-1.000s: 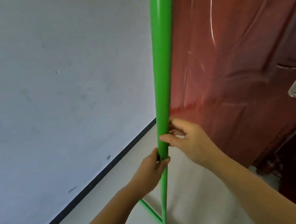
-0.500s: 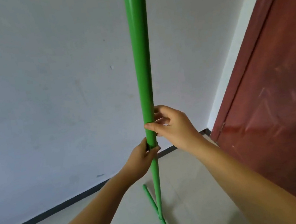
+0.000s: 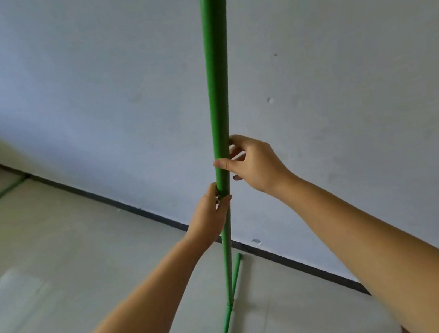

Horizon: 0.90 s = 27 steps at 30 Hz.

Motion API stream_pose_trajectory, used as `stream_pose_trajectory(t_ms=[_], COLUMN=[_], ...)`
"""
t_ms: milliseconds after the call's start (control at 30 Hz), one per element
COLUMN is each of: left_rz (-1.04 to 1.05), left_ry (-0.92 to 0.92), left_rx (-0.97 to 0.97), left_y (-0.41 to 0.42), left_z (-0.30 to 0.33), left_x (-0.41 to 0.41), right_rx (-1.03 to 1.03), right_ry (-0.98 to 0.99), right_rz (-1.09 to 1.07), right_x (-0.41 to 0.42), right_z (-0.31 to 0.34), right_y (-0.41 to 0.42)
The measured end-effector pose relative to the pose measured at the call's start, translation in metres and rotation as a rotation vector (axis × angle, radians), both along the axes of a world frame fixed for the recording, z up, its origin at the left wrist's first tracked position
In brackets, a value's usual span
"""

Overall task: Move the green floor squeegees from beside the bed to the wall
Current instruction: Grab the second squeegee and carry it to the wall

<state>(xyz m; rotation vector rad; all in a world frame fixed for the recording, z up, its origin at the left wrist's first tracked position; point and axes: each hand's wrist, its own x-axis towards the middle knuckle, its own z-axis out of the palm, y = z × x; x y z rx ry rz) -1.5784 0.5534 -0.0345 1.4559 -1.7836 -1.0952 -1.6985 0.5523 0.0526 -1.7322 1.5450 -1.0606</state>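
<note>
**Squeegee held upright before the wall**

Gone from view is the red door; the wall now fills the background behind the pole. Right hand (image 3: pixel 255 165) fingers (image 3: pixel 234 142) and thumb pinch the green squeegee (image 3: pixel 221 102) handle; just below them the left hand (image 3: pixel 210 215) is wrapped tight round the thinner part of the shaft. Below both grips the pole runs down to its crossbar head (image 3: pixel 229 308) on the floor (image 3: pixel 67 248), near the dark baseboard (image 3: pixel 132 207) of the wall (image 3: pixel 85 87).

Squeegee head (image 3: pixel 229 306) on pale tiled floor (image 3: pixel 67 248)
</note>
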Motion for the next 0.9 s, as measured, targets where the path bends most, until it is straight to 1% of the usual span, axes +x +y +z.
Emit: stream_pose_trajectory(t_ms=[200, 367, 433, 633, 800, 900], left_rz=[0.194, 0.272, 0.298, 0.392, 0.548, 0.634], left_ry=[0.007, -0.058, -0.059, -0.057, -0.006, 0.016], left_rx=[0.055, 0.027, 0.041, 0.08, 0.106, 0.112], left_y=[-0.011, -0.024, -0.031, -0.05, -0.062, -0.07], left_z=[-0.002, -0.014, -0.016, -0.008, -0.001, 0.002], left_x=[-0.02, -0.032, -0.031, -0.018, -0.003, 0.005], right_rx=[-0.005, -0.03, -0.022, -0.027, -0.071, -0.078], right_ry=[-0.016, 0.044, 0.02, 0.014, 0.052, 0.059], right_rz=[0.124, 0.262, 0.305, 0.428, 0.551, 0.582], right_x=[-0.016, -0.018, -0.016, 0.001, 0.028, 0.043], right_z=[-0.003, -0.004, -0.005, 0.0, -0.001, 0.0], right_y=[-0.031, -0.053, -0.06, -0.088, -0.113, -0.125])
